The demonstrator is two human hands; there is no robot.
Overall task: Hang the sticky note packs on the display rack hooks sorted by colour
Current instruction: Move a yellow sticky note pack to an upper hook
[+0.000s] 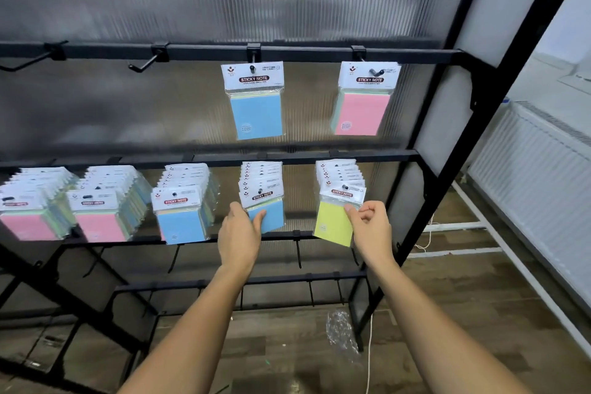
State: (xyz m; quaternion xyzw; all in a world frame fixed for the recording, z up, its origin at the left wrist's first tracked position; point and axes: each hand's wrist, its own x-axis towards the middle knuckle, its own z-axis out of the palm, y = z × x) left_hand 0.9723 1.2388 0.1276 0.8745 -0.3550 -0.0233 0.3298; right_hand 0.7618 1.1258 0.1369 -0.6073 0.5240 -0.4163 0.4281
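A black display rack (287,53) carries hooks on its bars. On the top bar hang a blue-fronted pack (256,115) and a pink-fronted pack (363,112). Along the middle bar hang several full hooks: two pink stacks (28,224) (99,224), a blue stack (180,224), another blue stack (271,214) and a yellow-fronted stack (331,221). My left hand (238,233) holds the lower left edge of the front blue pack, thumb on its face. My right hand (371,224) pinches the right edge of the front yellow pack.
Two bare hooks (142,65) stick out at the left of the top bar. Lower bars carry several bare hooks (299,254). A crumpled plastic wrapper (340,334) and a white cable lie on the wooden floor. A white radiator (531,169) stands at the right.
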